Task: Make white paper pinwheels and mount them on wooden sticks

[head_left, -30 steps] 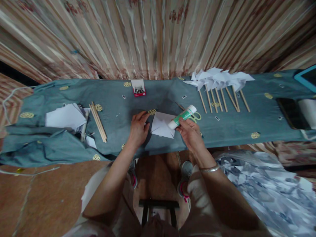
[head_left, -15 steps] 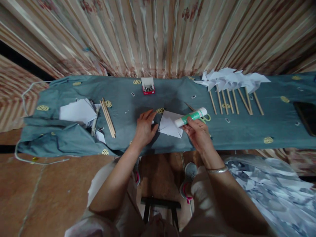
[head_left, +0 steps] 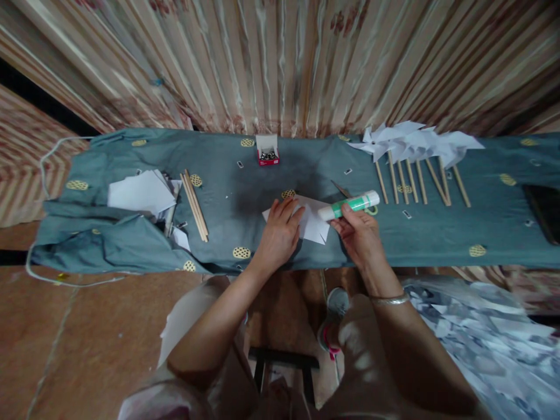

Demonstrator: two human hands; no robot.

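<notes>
My left hand (head_left: 280,230) lies over a white cut sheet of paper (head_left: 314,221), its fingers spread out and pressing on it. Some of the sheet is hidden beneath that hand, and a corner shows on its left side. Between the thumb and fingers of my right hand (head_left: 359,234) is a white and green glue stick (head_left: 353,203), held tilted just above the paper's right edge. Behind the glue stick lies a pair of scissors (head_left: 339,188), its pale green handles mostly covered.
White paper pinwheels (head_left: 411,143) on wooden sticks lie at the back right. A red box of metal pins (head_left: 268,157) stands at the back. Leftward are loose wooden sticks (head_left: 195,205) and stacked paper (head_left: 140,192). A dark phone (head_left: 542,210) rests far right.
My left hand has moved right, from beside the paper onto it, and the sheet now extends to its left. My right hand still holds the glue stick, slightly farther right in view.
</notes>
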